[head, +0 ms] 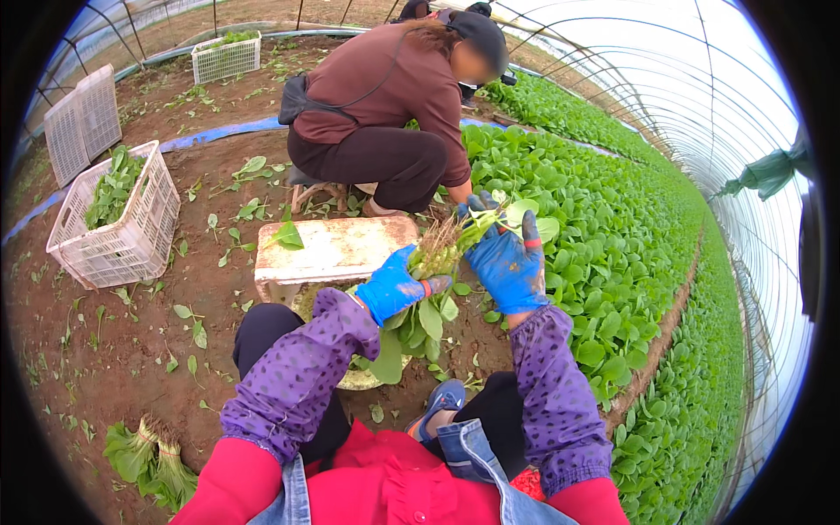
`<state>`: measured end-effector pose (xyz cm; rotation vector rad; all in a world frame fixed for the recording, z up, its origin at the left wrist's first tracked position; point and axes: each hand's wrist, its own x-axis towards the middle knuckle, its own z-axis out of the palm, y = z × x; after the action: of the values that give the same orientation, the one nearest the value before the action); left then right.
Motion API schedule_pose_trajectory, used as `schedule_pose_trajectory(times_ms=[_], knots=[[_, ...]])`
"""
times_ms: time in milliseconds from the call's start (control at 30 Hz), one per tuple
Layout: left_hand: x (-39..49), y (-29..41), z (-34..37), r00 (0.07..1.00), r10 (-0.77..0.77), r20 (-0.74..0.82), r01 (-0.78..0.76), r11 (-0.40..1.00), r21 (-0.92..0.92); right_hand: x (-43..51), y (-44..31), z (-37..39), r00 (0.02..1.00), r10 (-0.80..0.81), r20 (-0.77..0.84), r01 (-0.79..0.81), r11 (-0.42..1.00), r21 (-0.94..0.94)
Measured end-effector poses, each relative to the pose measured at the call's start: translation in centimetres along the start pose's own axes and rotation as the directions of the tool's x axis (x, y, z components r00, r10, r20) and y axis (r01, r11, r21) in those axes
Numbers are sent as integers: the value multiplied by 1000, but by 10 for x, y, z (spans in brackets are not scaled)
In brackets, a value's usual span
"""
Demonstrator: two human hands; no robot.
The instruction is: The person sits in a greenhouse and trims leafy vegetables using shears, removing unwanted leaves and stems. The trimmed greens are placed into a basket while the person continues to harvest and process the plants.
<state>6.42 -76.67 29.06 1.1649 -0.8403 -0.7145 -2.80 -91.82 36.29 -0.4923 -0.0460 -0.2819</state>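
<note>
My left hand (394, 289), in a blue glove, grips a bunch of leafy greens (426, 321). Its pale roots point up and away from me, while the leaves hang below the hand. Just right of the roots, my right hand (508, 266), gloved in blue too, holds a few loose green plants (482, 226) by the fingers. Their stems reach close to the bunch, but whether they touch it I cannot tell. Orange bands circle a thumb on each glove. Beyond my left hand stands a low, soil-stained white plastic stool (338, 246) with one leaf on top.
A co-worker (387, 98) crouches ahead, reaching toward the planted bed (577, 230) on the right. White crates (121, 252) stand at left, one holding greens. Tied bundles of greens (154, 462) lie on the soil at lower left. Loose leaves (197, 328) litter the ground.
</note>
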Motion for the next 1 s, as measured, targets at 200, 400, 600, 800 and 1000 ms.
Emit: schedule_pose_trajectory(times_ms=[200,400,600,800,1000], knots=[[-8,1,-7,950,310,-41,-218,751,623,12,-18,2,940,-315,-133,267,920,-288],[-18,15,-29,903,419,-96,-204,614,763,-4,-29,-14,960,-275,-42,237,887,-395],[-23,28,-28,871,486,-74,-59,252,966,-27,12,-71,972,-120,-200,-159,287,-945],[-24,10,-31,865,502,13,-39,41,998,-10,38,-34,905,207,-371,-384,770,-510],[-26,-6,-26,893,435,113,-97,-59,994,-18,30,-68,888,320,-329,-440,800,-408]])
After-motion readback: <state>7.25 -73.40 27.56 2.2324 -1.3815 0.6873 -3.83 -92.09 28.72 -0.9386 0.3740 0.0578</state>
